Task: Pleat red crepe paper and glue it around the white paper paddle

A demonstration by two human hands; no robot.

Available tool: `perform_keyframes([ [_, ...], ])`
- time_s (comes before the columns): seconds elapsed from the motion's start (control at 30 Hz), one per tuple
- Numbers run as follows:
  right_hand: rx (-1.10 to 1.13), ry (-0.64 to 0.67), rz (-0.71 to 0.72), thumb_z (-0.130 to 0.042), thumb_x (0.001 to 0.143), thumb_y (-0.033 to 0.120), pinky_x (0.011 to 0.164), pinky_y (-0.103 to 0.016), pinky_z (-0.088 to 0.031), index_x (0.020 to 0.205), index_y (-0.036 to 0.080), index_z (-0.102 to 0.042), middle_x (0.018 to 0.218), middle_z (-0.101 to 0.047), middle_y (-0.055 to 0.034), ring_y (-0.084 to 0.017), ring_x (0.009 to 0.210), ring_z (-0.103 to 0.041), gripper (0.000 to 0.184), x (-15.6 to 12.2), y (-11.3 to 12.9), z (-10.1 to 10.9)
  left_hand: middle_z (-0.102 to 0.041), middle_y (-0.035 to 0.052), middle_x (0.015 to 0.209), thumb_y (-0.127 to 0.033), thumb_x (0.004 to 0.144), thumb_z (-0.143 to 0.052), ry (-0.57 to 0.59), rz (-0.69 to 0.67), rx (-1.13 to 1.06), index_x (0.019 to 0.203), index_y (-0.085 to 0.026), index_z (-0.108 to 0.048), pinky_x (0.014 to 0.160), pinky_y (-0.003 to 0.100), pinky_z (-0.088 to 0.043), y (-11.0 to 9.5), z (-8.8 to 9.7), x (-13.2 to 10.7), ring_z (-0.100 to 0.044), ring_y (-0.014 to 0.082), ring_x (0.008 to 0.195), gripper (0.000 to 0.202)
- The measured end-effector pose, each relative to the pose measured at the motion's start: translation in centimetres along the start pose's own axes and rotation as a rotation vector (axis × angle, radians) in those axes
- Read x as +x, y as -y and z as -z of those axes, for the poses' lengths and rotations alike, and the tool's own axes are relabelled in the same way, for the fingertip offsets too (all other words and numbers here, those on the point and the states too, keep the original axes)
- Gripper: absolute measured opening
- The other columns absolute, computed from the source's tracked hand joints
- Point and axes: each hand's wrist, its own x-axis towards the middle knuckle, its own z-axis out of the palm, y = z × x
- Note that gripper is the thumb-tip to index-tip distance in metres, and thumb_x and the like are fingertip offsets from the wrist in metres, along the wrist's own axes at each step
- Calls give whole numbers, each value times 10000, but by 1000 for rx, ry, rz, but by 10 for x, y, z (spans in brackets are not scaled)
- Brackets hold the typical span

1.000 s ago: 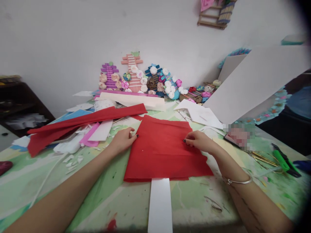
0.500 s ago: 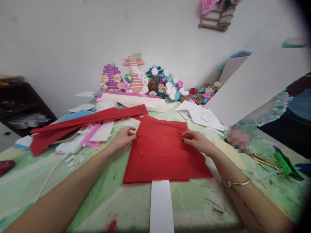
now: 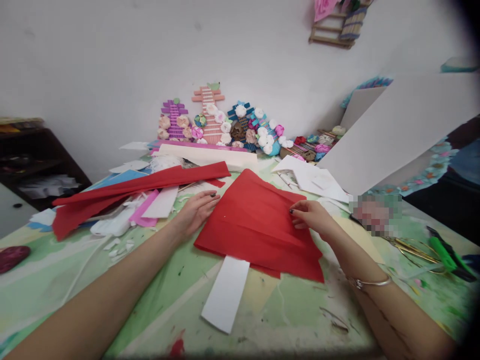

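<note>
A folded sheet of red crepe paper (image 3: 258,225) lies on the table in front of me, turned so a corner points away. Under its near edge a white paper strip (image 3: 226,293) sticks out, slanted toward the lower left. My left hand (image 3: 197,210) rests at the sheet's left edge with its fingers stretched out flat on the table. At the sheet's right edge my right hand (image 3: 311,216) has its fingers curled and pinched on the red paper. A metal bangle (image 3: 369,282) sits on my right wrist.
A long red paper band (image 3: 127,190) lies to the left among white and pink scraps (image 3: 150,207). Paper-flower crafts (image 3: 225,127) line the wall. White sheets (image 3: 315,177), a big grey board (image 3: 397,125), scissors (image 3: 407,247) and a green tool (image 3: 444,255) lie right.
The red sheet and the white strip under it have turned clockwise under my hands. My left hand moved up along the edge; my right hand shifted slightly right.
</note>
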Motion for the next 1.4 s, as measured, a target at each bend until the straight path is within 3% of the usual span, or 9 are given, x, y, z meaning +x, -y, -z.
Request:
perform_keyframes([
  [0.1, -10, 22, -39, -543, 847, 104, 521, -248, -580, 839, 133, -603, 723, -653, -48, -133, 557, -658, 67, -2, 3, 1, -614, 116, 1244, -293, 691, -747, 12, -35, 112, 1058, -174, -608, 946, 325, -495, 5, 2, 6, -581, 261, 1180, 410],
  [0.23, 4, 64, -71, -521, 861, 103, 531, -253, -589, 810, 131, -583, 716, -670, -66, -153, 570, -684, 85, -5, 4, 0, -553, 94, 1337, -372, 701, -736, 102, -234, 544, 1063, -218, -652, 1007, 382, -441, 3, 12, 13, -518, 293, 1237, 402],
  [0.33, -19, 69, -71, -509, 872, 104, 522, -246, -588, 810, 130, -575, 719, -669, -67, -151, 575, -685, 95, -5, 3, -2, -623, 92, 1150, -386, 779, -639, 166, -440, 941, 903, -200, -692, 926, 382, -468, -4, 18, 13, -578, 259, 1078, 230],
  [0.43, -32, 73, -68, -514, 879, 120, 528, -251, -592, 832, 130, -577, 724, -670, -67, -144, 573, -679, 80, -3, 2, -2, -633, 68, 904, -371, 840, -557, 191, -570, 1182, 836, -190, -677, 825, 365, -474, -9, 24, 12, -579, 218, 882, 217],
  [0.63, -39, 91, -65, -553, 852, 122, 532, -238, -591, 823, 129, -594, 709, -668, -66, -131, 582, -661, 50, -1, 0, -2, -667, 60, 951, -440, 791, -673, 357, -573, 1231, 955, -243, -727, 823, 343, -443, -7, 31, 11, -562, 226, 915, 262],
  [0.83, -37, 108, -55, -590, 827, 134, 524, -225, -583, 817, 140, -606, 674, -662, -52, -125, 575, -652, 20, -2, 0, -2, -713, 46, 817, -375, 779, -658, 326, -529, 1139, 753, -262, -742, 788, 336, -431, 0, 23, 10, -589, 222, 830, 143],
  [1.03, -36, 111, -50, -606, 807, 126, 535, -233, -586, 800, 137, -612, 660, -651, -45, -126, 577, -647, 15, -3, 1, -2, -708, 57, 774, -395, 748, -691, 321, -524, 1119, 718, -269, -750, 794, 349, -442, -2, 16, 6, -582, 228, 795, 142],
  [1.4, -46, 122, -32, -619, 801, 148, 536, -228, -583, 799, 138, -616, 670, -648, -42, -122, 580, -641, 10, -1, -2, -1, -673, 52, 726, -243, 744, -593, 368, -600, 1251, 656, -230, -664, 760, 332, -428, -1, 14, 4, -551, 216, 773, 114],
])
